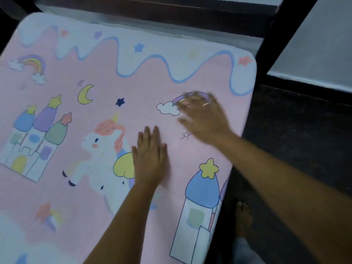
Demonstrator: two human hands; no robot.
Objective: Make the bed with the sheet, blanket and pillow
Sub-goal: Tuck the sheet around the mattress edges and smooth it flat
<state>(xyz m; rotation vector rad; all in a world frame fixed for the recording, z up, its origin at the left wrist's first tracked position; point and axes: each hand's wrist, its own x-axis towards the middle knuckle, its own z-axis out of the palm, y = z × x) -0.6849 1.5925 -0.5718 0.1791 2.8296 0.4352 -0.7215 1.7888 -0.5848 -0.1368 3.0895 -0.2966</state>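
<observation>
Both hands, left and right, press flat on pink sheet.

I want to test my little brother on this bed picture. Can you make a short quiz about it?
1. True or false: the left hand lies flat with straight fingers on the pink sheet.
2. Which print is partly under the right hand? A) the yellow moon B) a rainbow with a cloud C) the castle
3. Fill in: the left hand covers part of the unicorn's yellow ____.

Key:
1. True.
2. B. The right hand is blurred, so its fingers are hard to make out.
3. Wing.
</observation>
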